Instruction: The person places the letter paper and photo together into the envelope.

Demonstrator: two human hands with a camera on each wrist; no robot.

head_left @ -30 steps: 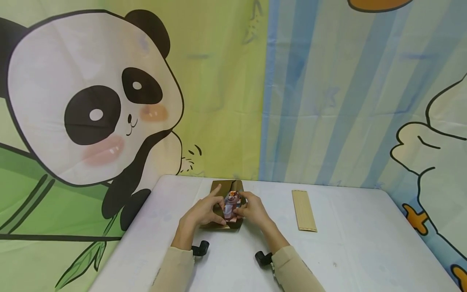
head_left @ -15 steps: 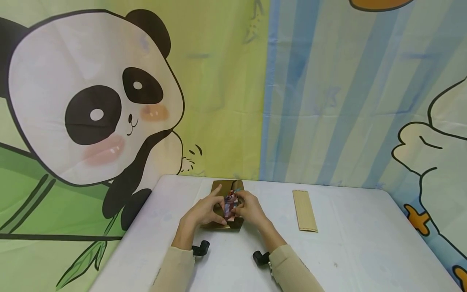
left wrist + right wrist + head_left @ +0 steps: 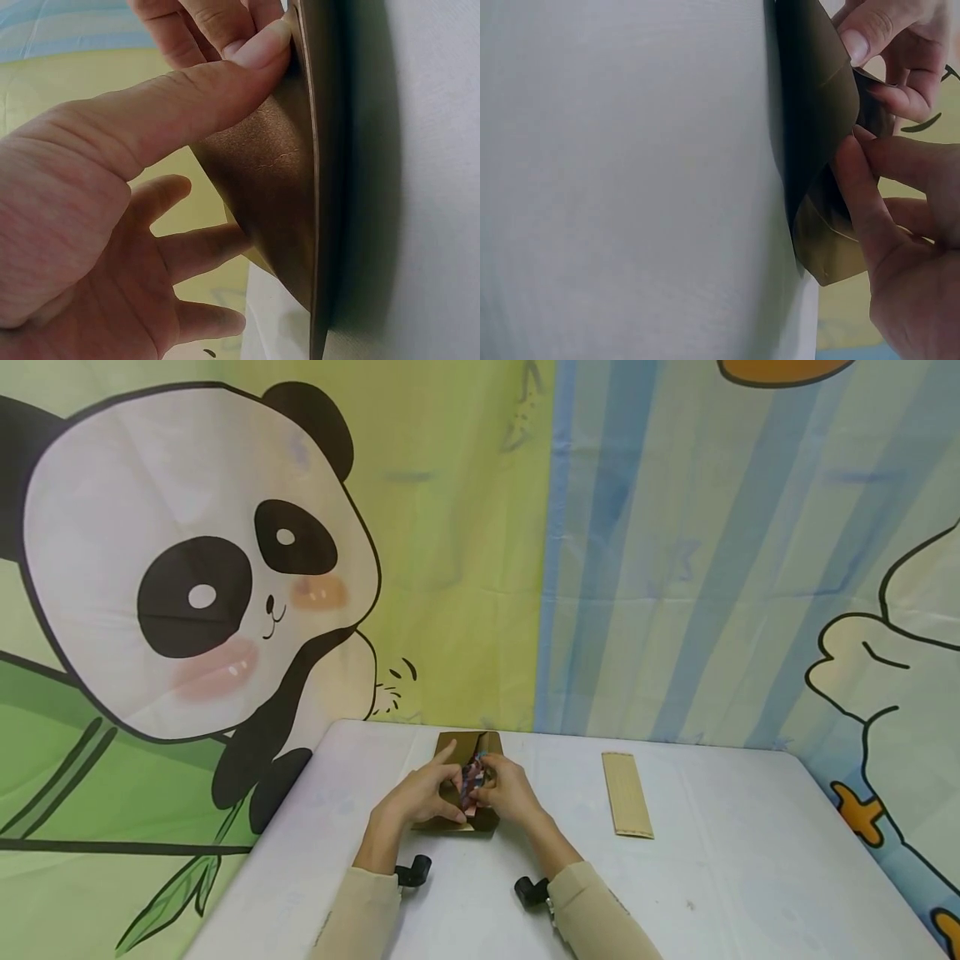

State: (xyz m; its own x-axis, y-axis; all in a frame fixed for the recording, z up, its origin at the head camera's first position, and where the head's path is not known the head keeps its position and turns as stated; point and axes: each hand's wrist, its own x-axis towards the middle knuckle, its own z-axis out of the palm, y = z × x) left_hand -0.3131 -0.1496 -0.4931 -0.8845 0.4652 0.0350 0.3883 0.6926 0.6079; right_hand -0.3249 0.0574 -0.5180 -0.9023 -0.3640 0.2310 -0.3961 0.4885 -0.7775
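A brown folded paper sheet (image 3: 459,743) lies near the table's back edge, with a small card (image 3: 471,783), printed in colour, over its middle. My left hand (image 3: 416,795) reaches in from the left. In the left wrist view its thumb (image 3: 225,79) presses at the edge of the brown sheet (image 3: 262,165), while other fingers spread behind. My right hand (image 3: 513,789) pinches the card with thumb and forefinger, covering much of it. In the right wrist view this hand (image 3: 911,217) works right at the sheet's curved fold, just below the left fingertips (image 3: 856,46).
A flat tan strip (image 3: 627,795) lies on the white table (image 3: 720,852), to the right of my hands. Behind the table hangs a printed cloth (image 3: 457,552) with a panda. Black wrist cameras stick out from both sleeves.
The card has tilted and darkened, so its cartoon animal shows less. My right hand has shifted slightly left over it. The left hand stays in place.
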